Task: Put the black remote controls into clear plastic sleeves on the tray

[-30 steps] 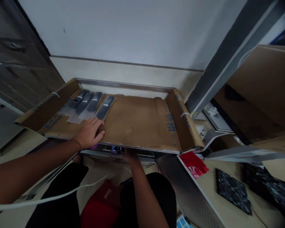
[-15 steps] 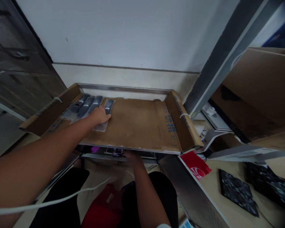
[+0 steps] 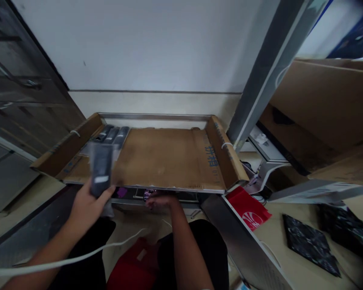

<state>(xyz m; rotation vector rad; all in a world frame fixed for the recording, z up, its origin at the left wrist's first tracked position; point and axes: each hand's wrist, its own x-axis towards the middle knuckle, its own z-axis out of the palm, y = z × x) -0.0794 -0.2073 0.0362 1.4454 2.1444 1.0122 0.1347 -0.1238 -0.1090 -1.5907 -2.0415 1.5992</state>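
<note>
Left hand (image 3: 86,203) — closed on one bagged strap (image 3: 101,171), thumb across the lower end, fingers behind. I hold it upright in the air at the near left corner of the tray, clear of the cardboard; the picture is blurred here, so the exact pinch is hard to read.

Right hand (image 3: 160,200) — low, under the tray's near edge, fingertips at the dark unit (image 3: 145,195) with the small lit display. I cannot tell whether it grips anything or only rests there.

Bagged straps, remaining (image 3: 111,135) — three or so, side by side at the far left corner of the tray, touching one another, apart from the one I hold.

Tray (image 3: 169,157) — flat cardboard with raised side flaps, set in a metal frame against the wall; most of its floor is bare.

Handling note, my judgement: the bag is slick and floppy, so I should grip the strap through the film rather than the loose film alone, and keep it upright until it is clear of the tray's edge. The right hand is best kept steady at the unit.

Surroundings — white cable (image 3: 78,255) crossing my lap; red packet (image 3: 249,209) just right of the tray; dark patterned pads (image 3: 310,243) on the bench further right; large cardboard sheets beyond.
</note>
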